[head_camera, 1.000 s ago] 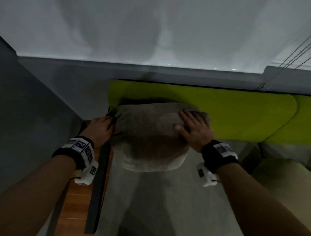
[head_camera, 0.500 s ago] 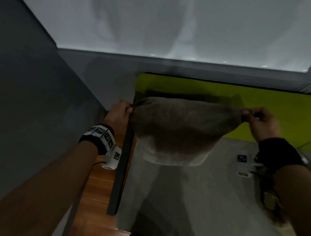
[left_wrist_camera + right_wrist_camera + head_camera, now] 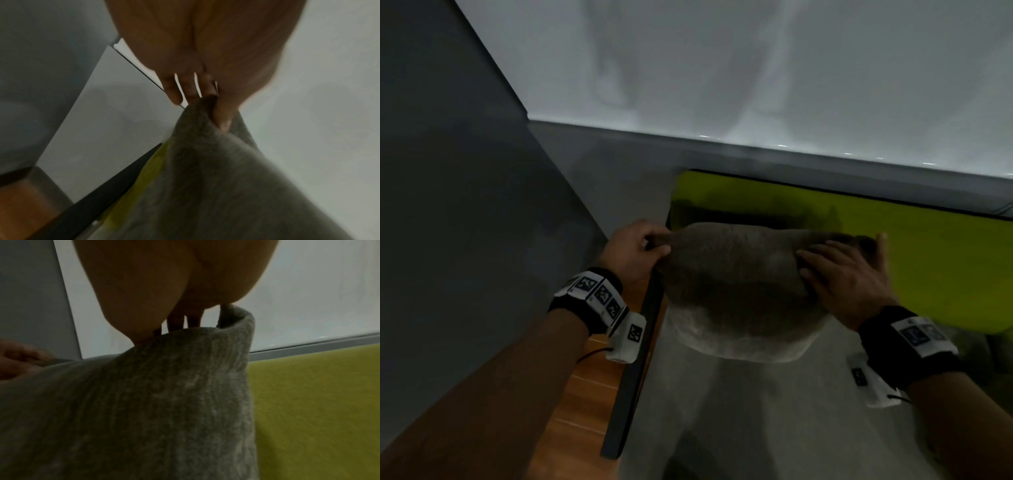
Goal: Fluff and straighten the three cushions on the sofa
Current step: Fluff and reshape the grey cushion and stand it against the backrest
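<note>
A grey-brown cushion (image 3: 736, 284) stands on the grey sofa seat (image 3: 756, 411), against the lime-green backrest (image 3: 935, 260). My left hand (image 3: 650, 245) pinches its upper left corner; the left wrist view shows the thumb of this hand (image 3: 205, 104) pressed into the cushion fabric (image 3: 216, 186). My right hand (image 3: 839, 270) lies on the upper right part with fingers spread and straight, thumb raised behind the corner. In the right wrist view the hand (image 3: 180, 321) sits over the cushion's (image 3: 154, 402) top edge. No other cushion is in view.
A black sofa frame bar (image 3: 633, 377) runs along the seat's left edge, with wooden floor (image 3: 571, 411) beside it. A grey wall (image 3: 465, 205) stands close on the left. Behind the sofa are a grey sill (image 3: 722, 150) and a pale blind (image 3: 756, 68).
Half a second ago my right hand pinched the right corner and the cushion was stretched wide. Now that hand has moved inward and lies flat on the cushion. The left hand keeps its pinch.
</note>
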{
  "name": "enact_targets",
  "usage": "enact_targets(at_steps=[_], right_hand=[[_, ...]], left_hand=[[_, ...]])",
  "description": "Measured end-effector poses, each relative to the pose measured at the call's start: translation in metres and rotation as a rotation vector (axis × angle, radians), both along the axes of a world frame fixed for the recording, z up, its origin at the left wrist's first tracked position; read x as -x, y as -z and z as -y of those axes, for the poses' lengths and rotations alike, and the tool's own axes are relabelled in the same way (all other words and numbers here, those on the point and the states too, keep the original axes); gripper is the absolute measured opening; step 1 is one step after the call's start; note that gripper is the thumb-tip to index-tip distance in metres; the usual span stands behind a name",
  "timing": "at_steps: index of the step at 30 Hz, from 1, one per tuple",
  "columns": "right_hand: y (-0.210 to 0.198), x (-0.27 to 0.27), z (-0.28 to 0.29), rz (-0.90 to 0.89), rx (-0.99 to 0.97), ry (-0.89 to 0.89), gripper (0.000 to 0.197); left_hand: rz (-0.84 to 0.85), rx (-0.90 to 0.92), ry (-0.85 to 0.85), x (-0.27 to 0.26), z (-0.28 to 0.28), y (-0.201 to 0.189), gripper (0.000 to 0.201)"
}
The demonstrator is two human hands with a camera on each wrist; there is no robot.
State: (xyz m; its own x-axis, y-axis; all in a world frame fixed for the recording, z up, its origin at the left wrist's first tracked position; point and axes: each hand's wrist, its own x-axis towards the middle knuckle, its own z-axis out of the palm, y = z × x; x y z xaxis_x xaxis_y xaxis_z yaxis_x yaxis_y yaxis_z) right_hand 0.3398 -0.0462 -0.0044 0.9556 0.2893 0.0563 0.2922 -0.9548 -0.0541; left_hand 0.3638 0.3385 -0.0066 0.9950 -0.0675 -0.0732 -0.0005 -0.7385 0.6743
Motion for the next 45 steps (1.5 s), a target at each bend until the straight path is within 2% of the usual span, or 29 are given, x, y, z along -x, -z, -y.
enact_targets(at_steps=[1,3,5,7,8,10,11,14,17,20,22,25,29,32,34,35,36,38,40,42,44,45], right_hand=[[-0.001,-0.002,0.007,-0.092,0.031,0.138,0.043],[-0.004,-0.005,0.027,-0.180,-0.042,0.446,0.045],[-0.003,-0.005,0.046,-0.089,-0.243,0.595,0.051],[0.000,-0.005,0.055,-0.080,-0.427,0.532,0.065],[0.003,-0.003,0.056,-0.131,-0.522,0.478,0.064],[0.009,-0.002,0.062,-0.220,-0.625,0.463,0.029],[0.007,-0.003,0.066,-0.206,-0.657,0.471,0.016],[-0.001,-0.009,0.087,-0.111,-0.704,0.540,0.022],[-0.007,-0.015,0.100,-0.014,-0.751,0.531,0.033],[0.000,-0.017,0.103,0.004,-0.770,0.508,0.030],[0.007,-0.016,0.105,0.014,-0.745,0.498,0.027],[0.013,-0.017,0.105,0.042,-0.764,0.496,0.031],[0.011,-0.012,0.102,0.052,-0.787,0.501,0.032],[0.006,-0.008,0.098,0.046,-0.800,0.513,0.029],[0.001,-0.007,0.097,0.022,-0.826,0.535,0.025],[-0.002,-0.005,0.096,0.024,-0.852,0.542,0.014],[-0.004,-0.006,0.098,0.021,-0.883,0.552,0.011],[-0.003,-0.006,0.102,0.042,-0.937,0.559,0.039],[-0.005,-0.007,0.098,0.061,-0.964,0.573,0.044],[-0.005,-0.007,0.087,0.045,-1.003,0.508,0.041],[-0.001,-0.007,0.085,-0.074,-0.984,0.471,0.046],[-0.001,-0.006,0.085,-0.148,-0.954,0.460,0.042]], left_hand=[[0.027,0.016,-0.064,-0.001,0.000,-0.004,0.016],[0.068,-0.005,-0.115,-0.003,-0.001,-0.007,0.021],[0.039,-0.021,-0.071,-0.003,-0.001,-0.006,0.027],[-0.020,-0.026,-0.014,-0.003,0.000,-0.005,0.033],[-0.022,-0.035,-0.012,-0.002,0.000,-0.005,0.035],[-0.001,-0.040,-0.071,-0.002,0.002,-0.007,0.038],[0.011,-0.032,-0.113,-0.002,0.002,-0.010,0.039],[0.059,-0.016,-0.164,-0.006,0.002,-0.018,0.027],[0.051,0.053,-0.054,-0.011,-0.002,-0.030,0.009],[0.029,0.122,0.005,-0.015,-0.006,-0.034,0.021],[-0.045,0.004,0.015,-0.018,-0.007,-0.032,0.035],[-0.210,-0.194,0.054,-0.020,-0.005,-0.026,0.041],[-0.393,-0.178,0.149,-0.015,0.000,-0.024,0.033],[-0.303,-0.226,0.269,-0.009,0.001,-0.018,0.020],[-0.226,-0.190,0.227,-0.006,-0.002,-0.016,0.011],[-0.197,-0.133,0.178,-0.006,-0.004,-0.016,0.008],[-0.159,-0.077,0.118,-0.006,-0.005,-0.017,0.013],[-0.059,-0.003,-0.009,-0.008,-0.008,-0.017,0.030],[0.021,0.041,-0.129,-0.008,-0.006,-0.023,0.040],[0.005,0.011,-0.124,-0.006,-0.004,-0.028,0.036],[-0.088,-0.033,-0.010,-0.005,-0.010,-0.029,0.037],[-0.136,-0.023,0.042,-0.004,-0.015,-0.030,0.037]])
